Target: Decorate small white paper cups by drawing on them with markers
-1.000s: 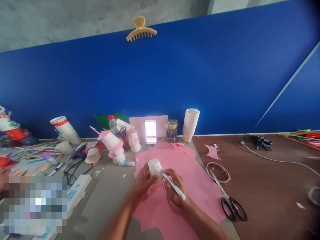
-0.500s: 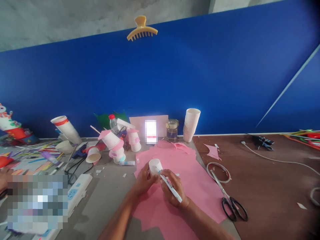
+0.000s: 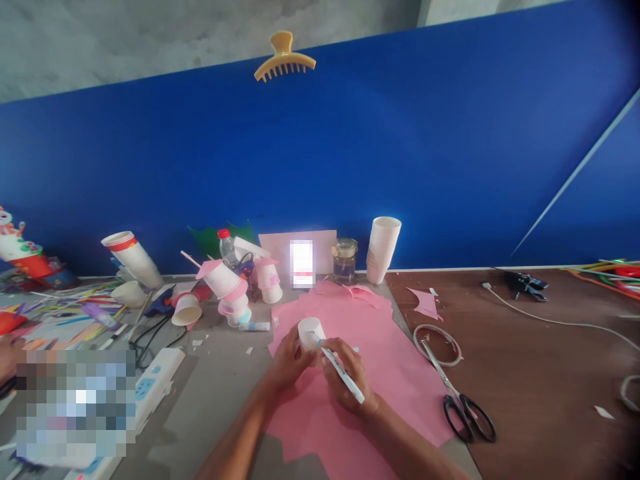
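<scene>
My left hand [image 3: 291, 360] is closed around the side of a small white paper cup [image 3: 309, 328], tilted over the pink paper [image 3: 395, 373]. In my right hand [image 3: 350, 373] is a white marker pen [image 3: 345, 379], its tip at the cup's surface. My fingers partly hide the cup, so I cannot make out any mark on it. The pink sheet lies under both hands. Beyond them stand cup figures trimmed in pink [image 3: 223, 283], with a small glue tube [image 3: 255, 327] beside them.
Black-handled scissors [image 3: 463, 407] and a tape roll [image 3: 439, 345] lie to the right. Behind stand a stack of paper cups [image 3: 384, 250], a glass jar [image 3: 345, 261] and a bright phone screen [image 3: 303, 263]. On the left are a power strip [image 3: 157, 380] and another person's hand [image 3: 7, 357].
My right hand and the marker have shifted very slightly at the cup. My left hand and the cup stay in place.
</scene>
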Tool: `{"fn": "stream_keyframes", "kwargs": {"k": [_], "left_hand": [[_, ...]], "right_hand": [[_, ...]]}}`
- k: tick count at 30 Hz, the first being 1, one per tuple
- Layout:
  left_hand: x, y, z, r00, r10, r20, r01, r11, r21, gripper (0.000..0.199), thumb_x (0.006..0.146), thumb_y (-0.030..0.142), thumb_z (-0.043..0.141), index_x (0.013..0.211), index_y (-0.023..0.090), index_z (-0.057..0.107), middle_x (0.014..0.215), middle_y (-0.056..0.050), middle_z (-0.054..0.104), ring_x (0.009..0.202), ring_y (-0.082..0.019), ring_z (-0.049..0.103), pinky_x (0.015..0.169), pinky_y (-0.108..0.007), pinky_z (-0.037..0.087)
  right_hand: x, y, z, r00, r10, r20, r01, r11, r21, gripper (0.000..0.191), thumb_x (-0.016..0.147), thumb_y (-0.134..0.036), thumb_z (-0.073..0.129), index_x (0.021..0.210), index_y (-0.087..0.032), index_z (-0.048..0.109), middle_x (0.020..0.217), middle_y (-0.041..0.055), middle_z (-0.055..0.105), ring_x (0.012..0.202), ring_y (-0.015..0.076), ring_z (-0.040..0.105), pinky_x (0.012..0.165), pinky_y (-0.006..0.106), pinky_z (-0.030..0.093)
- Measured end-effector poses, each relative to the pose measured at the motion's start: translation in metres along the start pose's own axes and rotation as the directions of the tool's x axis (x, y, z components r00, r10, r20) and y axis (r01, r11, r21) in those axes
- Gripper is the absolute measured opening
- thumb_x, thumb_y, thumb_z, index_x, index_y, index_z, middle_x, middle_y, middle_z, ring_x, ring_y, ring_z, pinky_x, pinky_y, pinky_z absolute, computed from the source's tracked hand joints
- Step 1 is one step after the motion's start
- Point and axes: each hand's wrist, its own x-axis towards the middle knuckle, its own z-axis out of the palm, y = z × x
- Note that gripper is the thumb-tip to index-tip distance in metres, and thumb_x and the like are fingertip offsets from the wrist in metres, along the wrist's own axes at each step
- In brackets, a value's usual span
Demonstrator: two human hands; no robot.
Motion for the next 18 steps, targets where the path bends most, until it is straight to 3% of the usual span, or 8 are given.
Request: {"fn": "stream_keyframes", "kwargs": {"k": [4,18], "left_hand": [[0.001,-0.005,0.001,1.0,0.019,0.021,-0.017,0.997,-0.077,0.05,0.078,0.036,0.06,0.122,0.015,0.047,0.097,-0.006,0.061,0.085,-0.019,0.058,0.075,-0.028,0.047],[-0.002,0.006,0.0,1.0,0.003,0.021,-0.001,0.998,-0.058,0.045,0.079,0.037,0.059,0.117,0.015,0.048,0.097,-0.006,0.061,0.087,-0.02,0.058,0.077,-0.03,0.046]], "right_hand": [[0.001,-0.001,-0.001,1.0,0.015,-0.014,-0.015,1.0,-0.006,0.022,0.085,-0.012,0.048,0.105,-0.021,0.053,0.084,0.0041,0.062,0.071,0.0146,0.06,0.064,0.025,0.049],[-0.001,0.004,-0.001,0.993,0.109,-0.048,-0.111,0.993,-0.028,0.016,0.088,-0.019,0.047,0.101,-0.02,0.056,0.083,0.0045,0.064,0.069,0.0148,0.061,0.061,0.024,0.049]]}}
